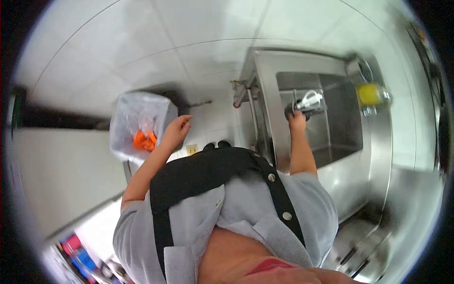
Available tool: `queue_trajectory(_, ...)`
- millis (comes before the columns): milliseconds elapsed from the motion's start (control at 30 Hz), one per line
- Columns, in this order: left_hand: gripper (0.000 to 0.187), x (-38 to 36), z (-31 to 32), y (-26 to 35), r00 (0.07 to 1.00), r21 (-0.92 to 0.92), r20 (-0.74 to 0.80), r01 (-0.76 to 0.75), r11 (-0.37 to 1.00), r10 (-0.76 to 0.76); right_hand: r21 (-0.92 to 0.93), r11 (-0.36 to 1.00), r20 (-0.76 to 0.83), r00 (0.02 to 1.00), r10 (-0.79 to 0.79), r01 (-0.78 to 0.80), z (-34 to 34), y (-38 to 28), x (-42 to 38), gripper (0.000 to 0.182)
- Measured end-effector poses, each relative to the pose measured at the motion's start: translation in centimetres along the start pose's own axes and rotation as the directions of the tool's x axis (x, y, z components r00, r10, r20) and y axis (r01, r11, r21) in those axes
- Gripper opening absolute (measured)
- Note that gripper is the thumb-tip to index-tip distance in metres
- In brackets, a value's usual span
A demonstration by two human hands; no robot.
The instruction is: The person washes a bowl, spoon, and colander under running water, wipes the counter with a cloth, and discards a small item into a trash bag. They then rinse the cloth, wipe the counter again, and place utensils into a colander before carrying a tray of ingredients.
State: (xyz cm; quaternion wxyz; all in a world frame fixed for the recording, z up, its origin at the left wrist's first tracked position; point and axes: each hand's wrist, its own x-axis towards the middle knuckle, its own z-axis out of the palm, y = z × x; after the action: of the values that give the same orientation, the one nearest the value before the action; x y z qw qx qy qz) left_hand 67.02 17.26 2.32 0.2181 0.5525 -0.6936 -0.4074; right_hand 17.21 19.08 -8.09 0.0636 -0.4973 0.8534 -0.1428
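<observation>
My right hand (297, 120) reaches over the near rim of the steel sink (279, 113). Its fingers are closed on the edge of a dark, round item (306, 115) whose exact kind I cannot make out. On top of that item lies a white piece with a loop like a handle (311, 100). My left hand (178, 130) hangs in the air just right of the lined bin (163, 106), its fingers loosely bent and apart, holding nothing. Inside the bin lie bright orange scraps (145, 141) and clear plastic.
A bottle of yellow liquid (371, 94) and a metal pot (359, 70) stand on the sink's far ledge. Below right is a large round metal pan (364, 246). A pale work surface (66, 175) lies left. My shoes (217, 145) are on the tiled floor.
</observation>
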Motion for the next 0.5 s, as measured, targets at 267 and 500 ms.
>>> queue_trajectory(267,0.014,-5.5,2.0,-0.3,0.996,0.291,-0.080,0.061,0.955,-0.040,0.039,0.995,0.233,0.967,-0.101,0.094,7.9,5.2,3.5,0.032)
queue_trajectory(500,0.020,-10.3,0.8,0.2,0.962,0.288,-0.210,0.229,0.930,-0.172,0.121,0.992,0.369,0.925,-0.085,0.043,7.2,3.7,5.5,0.029)
